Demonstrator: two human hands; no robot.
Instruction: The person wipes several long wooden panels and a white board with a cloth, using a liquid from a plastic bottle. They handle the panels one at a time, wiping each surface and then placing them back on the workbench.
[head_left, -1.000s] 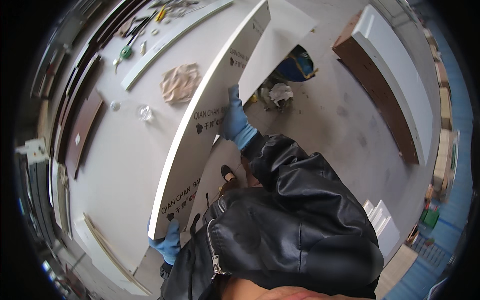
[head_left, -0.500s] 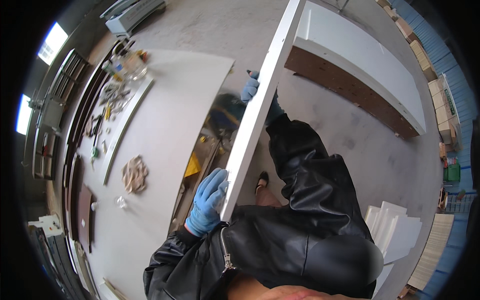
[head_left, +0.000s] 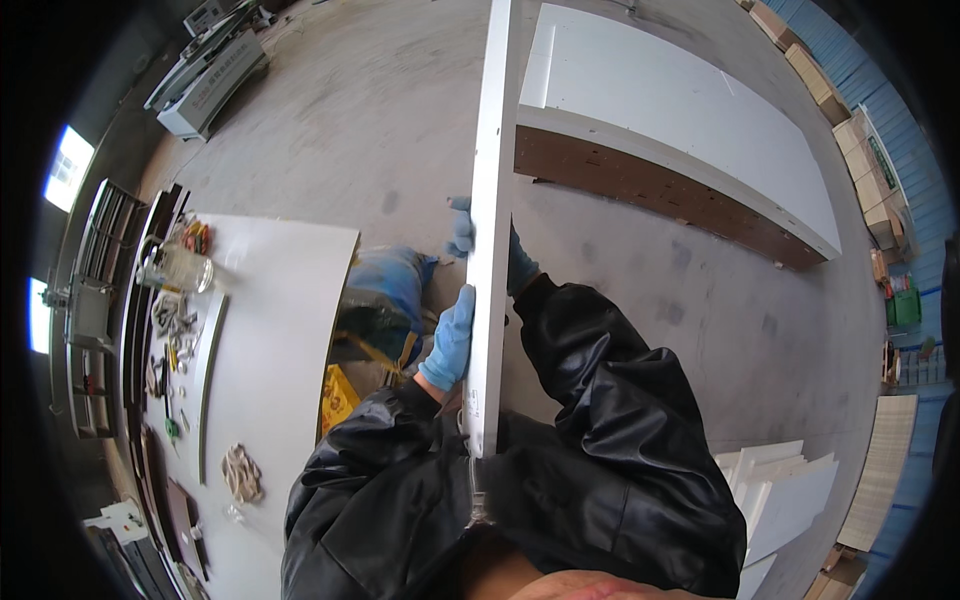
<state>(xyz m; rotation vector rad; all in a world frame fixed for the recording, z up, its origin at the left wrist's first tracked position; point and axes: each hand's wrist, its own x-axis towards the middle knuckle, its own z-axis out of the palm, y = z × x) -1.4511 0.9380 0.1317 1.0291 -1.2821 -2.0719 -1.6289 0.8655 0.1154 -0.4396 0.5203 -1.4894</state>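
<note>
the white panel [head_left: 487, 230] stands edge-up, held in both hands [head_left: 450, 341].

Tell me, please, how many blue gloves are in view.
2: one on the left hand, against the white panel; one on the right hand, showing on either side of the panel, which partly hides it. Others could be hidden.

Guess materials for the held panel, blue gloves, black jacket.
Panel: probably laminated engineered wood; smooth white finish, crisp straight edges.
Gloves: perhaps rubber or coated knit; matte, close-fitting blue.
Jacket: leather or imitation, can't tell which; black sheen, soft creases.
</note>
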